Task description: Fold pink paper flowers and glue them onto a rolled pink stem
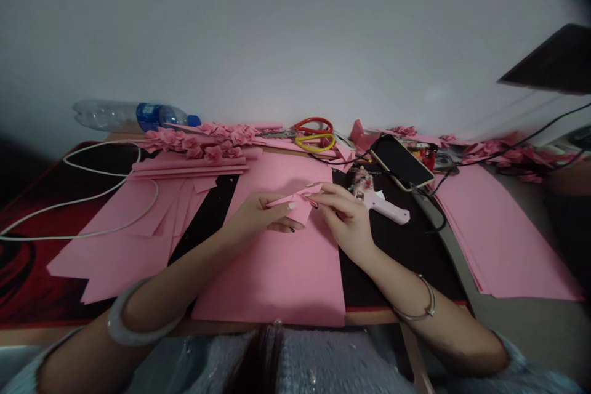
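Observation:
Between my hands is a small folded piece of pink paper (301,208), held above a large pink sheet (286,277) on the table. My left hand (258,212) pinches its left side, thumb on top and fingers underneath. At its upper right edge, the fingers of my right hand (344,215) are closed on the same piece. Just right of that hand lies a pale pink glue gun (385,204) with a stained front end. How the paper is folded underneath is hidden by my fingers.
Pink paper flowers (203,141), rolled paper and red-and-yellow-handled scissors (315,134) line the back. A phone (402,162) lies by black cables. Paper stacks (124,240) flank the work, a white cable (69,237) crossing the left one. A plastic bottle (133,115) lies back left.

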Tool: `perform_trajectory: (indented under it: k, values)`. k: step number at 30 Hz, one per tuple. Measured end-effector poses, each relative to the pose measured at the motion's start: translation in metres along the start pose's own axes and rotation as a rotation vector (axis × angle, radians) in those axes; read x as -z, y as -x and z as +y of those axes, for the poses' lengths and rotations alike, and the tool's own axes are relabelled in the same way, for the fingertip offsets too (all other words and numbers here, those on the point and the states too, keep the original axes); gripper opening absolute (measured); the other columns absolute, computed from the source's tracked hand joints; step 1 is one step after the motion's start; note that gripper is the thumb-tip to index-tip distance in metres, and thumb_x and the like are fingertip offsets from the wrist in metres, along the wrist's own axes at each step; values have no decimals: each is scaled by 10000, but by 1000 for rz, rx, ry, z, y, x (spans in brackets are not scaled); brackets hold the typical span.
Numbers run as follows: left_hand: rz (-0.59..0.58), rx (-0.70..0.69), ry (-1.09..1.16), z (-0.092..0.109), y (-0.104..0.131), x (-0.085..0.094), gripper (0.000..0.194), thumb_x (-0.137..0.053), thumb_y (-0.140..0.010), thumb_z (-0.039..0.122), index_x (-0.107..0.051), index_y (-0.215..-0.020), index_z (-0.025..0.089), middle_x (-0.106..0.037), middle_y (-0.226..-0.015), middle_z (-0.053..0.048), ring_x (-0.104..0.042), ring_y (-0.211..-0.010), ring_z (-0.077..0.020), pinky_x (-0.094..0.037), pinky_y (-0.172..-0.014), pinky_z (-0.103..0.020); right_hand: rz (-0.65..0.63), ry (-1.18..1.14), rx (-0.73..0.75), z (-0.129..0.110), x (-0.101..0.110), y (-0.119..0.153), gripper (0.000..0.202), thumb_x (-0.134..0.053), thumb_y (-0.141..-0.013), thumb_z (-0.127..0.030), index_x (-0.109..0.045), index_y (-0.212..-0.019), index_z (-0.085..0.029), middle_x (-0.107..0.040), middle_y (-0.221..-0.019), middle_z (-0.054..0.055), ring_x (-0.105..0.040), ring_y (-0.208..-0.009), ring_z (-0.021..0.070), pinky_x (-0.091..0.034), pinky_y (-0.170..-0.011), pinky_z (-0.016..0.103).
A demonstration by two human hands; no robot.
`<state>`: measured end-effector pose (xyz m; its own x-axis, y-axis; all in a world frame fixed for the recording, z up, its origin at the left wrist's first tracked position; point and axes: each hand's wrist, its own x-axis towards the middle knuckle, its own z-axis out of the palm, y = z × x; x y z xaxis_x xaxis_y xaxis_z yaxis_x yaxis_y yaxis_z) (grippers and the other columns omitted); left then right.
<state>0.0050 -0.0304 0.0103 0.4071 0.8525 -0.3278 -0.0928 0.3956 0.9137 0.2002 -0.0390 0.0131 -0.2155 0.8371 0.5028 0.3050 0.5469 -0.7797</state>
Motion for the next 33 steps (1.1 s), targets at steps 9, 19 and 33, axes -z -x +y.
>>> perform_trajectory:
  k: [9,19,33]
  values:
    - [17,20,97,5,2,-1,274,-692,-747,393,-710,-877,153,-738,-759,-56,-685,-634,-120,-502,-570,-169,-115,-10,-46,-2,0,1,407,-457,-801,-41,-706,-1042,-254,-729,-964,26,-671,-747,127,-539,-692,278]
    - [26,28,88,2,-1,0,256,-755,-677,338,-708,-841,147,-713,-681,-43,-660,-599,-127,-505,-590,-218,-132,65,95,-2,2,1,416,-471,-790,-53,-692,-1062,-278,-715,-981,22,-668,-852,145,-543,-734,300]
    - [22,3,-11,3,0,0,200,-741,-690,281,-717,-844,156,-714,-668,-32,-643,-608,-115,-514,-642,-231,-134,-56,-35,-4,-2,5,349,-465,-794,-67,-644,-1045,-230,-696,-925,30,-634,-732,125,-522,-647,265]
